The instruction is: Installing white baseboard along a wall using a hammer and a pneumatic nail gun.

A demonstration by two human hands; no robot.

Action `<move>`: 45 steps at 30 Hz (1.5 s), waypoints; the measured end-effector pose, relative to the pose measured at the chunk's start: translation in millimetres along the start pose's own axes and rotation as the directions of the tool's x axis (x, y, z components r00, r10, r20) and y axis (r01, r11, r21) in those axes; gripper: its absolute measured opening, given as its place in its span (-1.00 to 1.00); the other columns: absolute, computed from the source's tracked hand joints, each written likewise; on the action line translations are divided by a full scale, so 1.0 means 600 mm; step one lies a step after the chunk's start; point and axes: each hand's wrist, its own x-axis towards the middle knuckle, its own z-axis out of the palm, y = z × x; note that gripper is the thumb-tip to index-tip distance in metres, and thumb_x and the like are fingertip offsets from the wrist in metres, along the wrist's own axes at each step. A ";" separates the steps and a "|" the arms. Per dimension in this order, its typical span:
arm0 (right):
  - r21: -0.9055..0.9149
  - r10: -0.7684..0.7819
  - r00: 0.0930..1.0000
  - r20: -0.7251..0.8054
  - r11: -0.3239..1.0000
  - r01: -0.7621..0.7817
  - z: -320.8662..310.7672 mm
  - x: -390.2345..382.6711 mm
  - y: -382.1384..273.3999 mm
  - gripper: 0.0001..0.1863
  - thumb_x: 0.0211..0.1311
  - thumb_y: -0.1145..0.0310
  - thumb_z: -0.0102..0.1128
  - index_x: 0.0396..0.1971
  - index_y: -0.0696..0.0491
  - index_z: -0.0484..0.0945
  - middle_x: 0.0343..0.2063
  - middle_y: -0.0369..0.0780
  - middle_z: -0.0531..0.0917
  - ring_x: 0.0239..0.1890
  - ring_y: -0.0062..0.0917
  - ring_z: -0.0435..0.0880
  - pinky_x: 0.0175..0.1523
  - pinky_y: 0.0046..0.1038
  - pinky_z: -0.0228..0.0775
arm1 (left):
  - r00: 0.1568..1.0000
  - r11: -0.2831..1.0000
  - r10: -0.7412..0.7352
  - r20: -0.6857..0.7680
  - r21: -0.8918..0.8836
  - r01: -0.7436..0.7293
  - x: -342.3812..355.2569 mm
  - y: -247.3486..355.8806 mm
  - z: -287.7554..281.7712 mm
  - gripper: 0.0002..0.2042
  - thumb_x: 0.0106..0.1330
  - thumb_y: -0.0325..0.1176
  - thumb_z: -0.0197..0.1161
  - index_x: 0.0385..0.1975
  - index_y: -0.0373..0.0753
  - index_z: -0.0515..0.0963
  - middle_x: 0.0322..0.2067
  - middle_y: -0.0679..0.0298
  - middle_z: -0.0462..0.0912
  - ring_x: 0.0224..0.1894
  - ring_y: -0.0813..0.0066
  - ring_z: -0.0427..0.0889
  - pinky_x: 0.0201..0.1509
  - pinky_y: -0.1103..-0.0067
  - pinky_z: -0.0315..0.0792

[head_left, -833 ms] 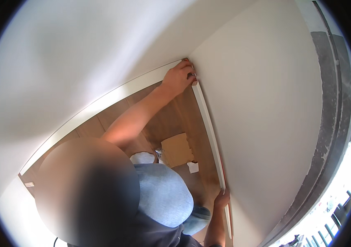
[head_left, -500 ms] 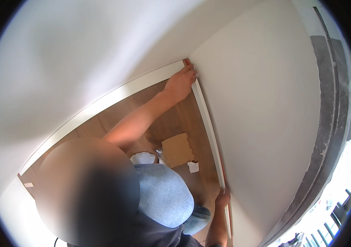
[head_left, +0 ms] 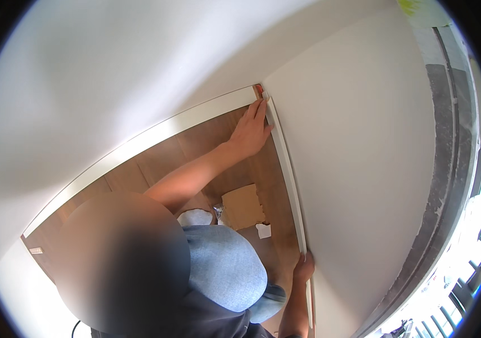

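A long white baseboard strip [head_left: 288, 169] stands along the foot of the right-hand wall. Near its far end, by the corner, my left hand [head_left: 250, 130] rests on it with the fingers stretched out and the thumb apart. Closer to me, my right hand [head_left: 304, 267] is closed round the same strip at its top edge; part of its fingers is hidden. In the corner, a small reddish patch [head_left: 259, 90] shows between this strip and another white baseboard [head_left: 161, 128] running along the far wall.
On the brown wood-look floor [head_left: 133, 172] lie a piece of cardboard [head_left: 243, 205] and a white scrap [head_left: 263, 230]. My denim-covered knee [head_left: 226, 270] is bent above them. White walls [head_left: 359, 146] rise close on two sides; a grey unfinished edge [head_left: 442, 146] stands at the right.
My left hand has drawn back slightly from the corner, and its fingers have straightened from a curled hold. Less of the reddish line behind the strip shows now. My right hand keeps its hold.
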 end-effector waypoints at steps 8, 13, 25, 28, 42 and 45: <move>-0.064 -0.085 0.995 -0.059 0.995 0.082 0.019 0.017 -0.009 -0.63 0.40 0.23 0.20 -0.03 0.24 0.64 -0.14 0.13 0.70 -0.08 0.07 0.68 0.04 -0.09 0.53 | 0.945 0.904 -0.247 0.216 -0.300 0.305 -0.015 0.034 0.002 -0.46 0.47 -0.15 0.21 0.19 -0.52 0.30 -0.05 -0.12 0.57 0.04 -0.05 0.62 0.08 0.25 0.52; -0.077 -0.061 0.997 -0.047 0.995 0.057 0.006 0.033 -0.031 -0.67 0.37 0.28 0.22 -0.05 0.24 0.64 -0.13 0.12 0.69 -0.07 0.06 0.67 0.04 -0.10 0.53 | 0.928 0.905 -0.229 0.295 -0.286 0.314 0.012 0.022 0.012 -0.56 0.53 -0.05 0.09 -0.13 -0.43 0.37 -0.36 -0.04 0.67 -0.26 0.05 0.73 -0.09 0.29 0.56; 0.263 0.228 0.947 -0.227 0.950 -0.165 0.029 -0.013 -0.071 -0.59 0.46 0.18 0.18 0.01 0.25 0.60 -0.05 -0.02 0.68 0.01 -0.10 0.66 0.13 -0.17 0.51 | 0.801 0.820 -0.249 0.544 -0.322 0.473 0.042 0.018 -0.015 -0.51 0.56 0.05 -0.04 -0.11 -0.40 0.38 -0.30 0.05 0.75 -0.47 0.28 0.73 -0.33 0.42 0.59; 0.639 0.676 0.737 -0.020 0.576 -0.511 0.103 -0.053 0.058 -0.46 0.52 0.01 0.06 0.13 0.24 0.51 0.02 -0.10 0.64 0.07 -0.23 0.62 0.19 -0.23 0.48 | 0.781 0.783 -0.252 0.572 -0.354 0.511 0.054 0.032 -0.011 -0.50 0.55 0.08 -0.01 -0.07 -0.38 0.40 -0.29 0.07 0.75 -0.47 0.34 0.72 -0.37 0.48 0.58; 0.883 0.541 0.707 0.456 -0.376 -0.281 0.108 -0.036 0.087 -0.57 0.54 -0.11 -0.02 0.11 -0.10 0.46 -0.03 -0.35 0.60 -0.07 -0.46 0.52 0.09 -0.35 0.36 | 0.763 0.768 -0.252 0.596 -0.356 0.532 0.058 0.024 0.010 -0.49 0.55 0.10 -0.02 0.03 -0.33 0.41 -0.21 0.14 0.75 -0.44 0.43 0.72 -0.32 0.50 0.55; 0.824 0.417 0.735 0.535 -0.450 -0.344 0.104 -0.040 0.109 -0.63 0.53 -0.10 0.02 -0.02 -0.12 0.49 -0.09 -0.32 0.63 -0.09 -0.46 0.53 0.05 -0.37 0.37 | 0.775 0.761 -0.267 0.573 -0.368 0.534 0.050 0.033 0.022 -0.49 0.56 0.10 -0.03 0.03 -0.33 0.40 -0.21 0.13 0.75 -0.44 0.43 0.72 -0.33 0.51 0.54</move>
